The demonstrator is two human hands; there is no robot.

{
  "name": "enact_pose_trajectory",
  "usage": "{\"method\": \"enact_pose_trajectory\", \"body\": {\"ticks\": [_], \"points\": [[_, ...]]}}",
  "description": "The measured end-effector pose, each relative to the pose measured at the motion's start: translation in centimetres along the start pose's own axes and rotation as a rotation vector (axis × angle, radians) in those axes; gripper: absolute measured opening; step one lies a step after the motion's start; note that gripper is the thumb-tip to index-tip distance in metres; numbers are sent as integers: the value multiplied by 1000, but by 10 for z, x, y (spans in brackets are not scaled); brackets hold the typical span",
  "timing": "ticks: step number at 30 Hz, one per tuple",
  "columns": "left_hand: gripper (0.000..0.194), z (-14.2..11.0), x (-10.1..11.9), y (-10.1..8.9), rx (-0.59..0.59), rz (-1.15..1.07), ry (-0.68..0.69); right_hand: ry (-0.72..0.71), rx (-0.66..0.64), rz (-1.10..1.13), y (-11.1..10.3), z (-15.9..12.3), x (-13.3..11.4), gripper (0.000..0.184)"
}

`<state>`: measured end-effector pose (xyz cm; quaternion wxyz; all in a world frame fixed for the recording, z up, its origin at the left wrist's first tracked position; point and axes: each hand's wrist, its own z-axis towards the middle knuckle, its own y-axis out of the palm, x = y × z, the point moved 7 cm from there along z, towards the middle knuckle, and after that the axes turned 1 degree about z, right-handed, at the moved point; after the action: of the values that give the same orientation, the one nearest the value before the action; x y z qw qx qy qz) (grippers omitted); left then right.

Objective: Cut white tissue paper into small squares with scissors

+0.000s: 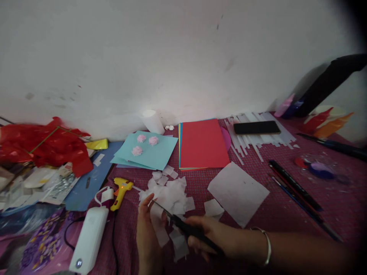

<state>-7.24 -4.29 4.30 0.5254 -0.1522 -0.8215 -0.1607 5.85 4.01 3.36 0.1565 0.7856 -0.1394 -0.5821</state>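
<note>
My left hand [148, 233] pinches a strip of thin white paper [159, 225] between thumb and fingers. In my right hand [212, 235] are black-handled scissors [186, 227], their blades pointing up and left at the top of that strip. Just beyond both hands lies a loose heap of cut white paper pieces [169, 193]. More cut paper [179, 242] lies below the scissors. To the right of the heap rest a small white piece [213, 208] and a larger white sheet [237, 193].
A yellow glue gun [122, 193] and a white power bank [91, 238] lie left. Behind are pink paper flowers [137, 151] on turquoise paper [155, 154], red sheets [203, 145] and a phone [256, 128] on paper strips. Pens [296, 185] lie right; a red bag [43, 143] sits far left.
</note>
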Motion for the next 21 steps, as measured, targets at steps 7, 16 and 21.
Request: {"method": "enact_pose_trajectory", "body": {"ticks": [7, 16, 21], "points": [[33, -4, -25, -19, -125, -83, -229, -30, -7, -78, -11, -7, -20, 56], [26, 8, -5, -25, -22, -164, -52, 26, -122, -77, -24, -24, -15, 67], [31, 13, -3, -26, -15, -133, -44, 94, -170, -67, -23, -22, 0, 62]]}}
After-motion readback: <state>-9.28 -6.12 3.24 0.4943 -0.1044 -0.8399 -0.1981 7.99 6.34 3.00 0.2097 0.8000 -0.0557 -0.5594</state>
